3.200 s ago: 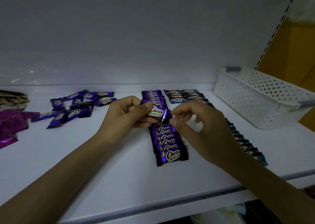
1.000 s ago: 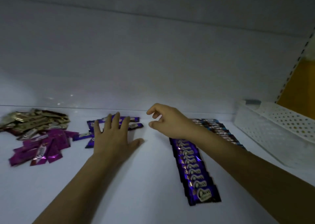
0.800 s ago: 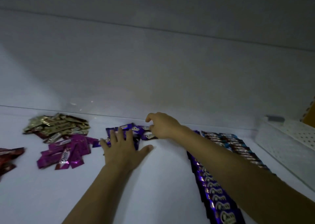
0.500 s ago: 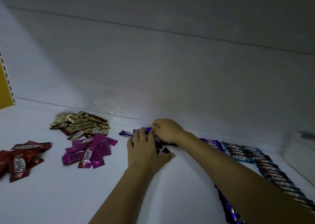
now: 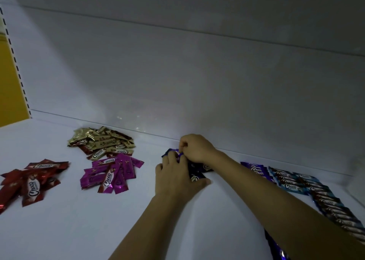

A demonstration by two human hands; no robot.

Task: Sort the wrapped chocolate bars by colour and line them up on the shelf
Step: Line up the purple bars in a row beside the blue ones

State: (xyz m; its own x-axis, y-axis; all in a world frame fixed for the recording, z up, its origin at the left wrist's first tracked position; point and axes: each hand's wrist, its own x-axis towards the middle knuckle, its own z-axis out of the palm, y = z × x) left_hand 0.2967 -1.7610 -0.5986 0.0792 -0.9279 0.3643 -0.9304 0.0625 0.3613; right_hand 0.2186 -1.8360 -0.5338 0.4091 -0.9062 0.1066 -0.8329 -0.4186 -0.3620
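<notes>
While the left hand [image 5: 175, 177] lies flat, pinning the twelve-o'clock purple bars [image 5: 195, 176], the right hand [image 5: 197, 149] pinches one free.

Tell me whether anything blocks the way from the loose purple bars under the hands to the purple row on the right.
Nothing on the shelf does. The strip between the loose purple bars and the purple row is bare; only the person's own right forearm crosses above it.
</notes>
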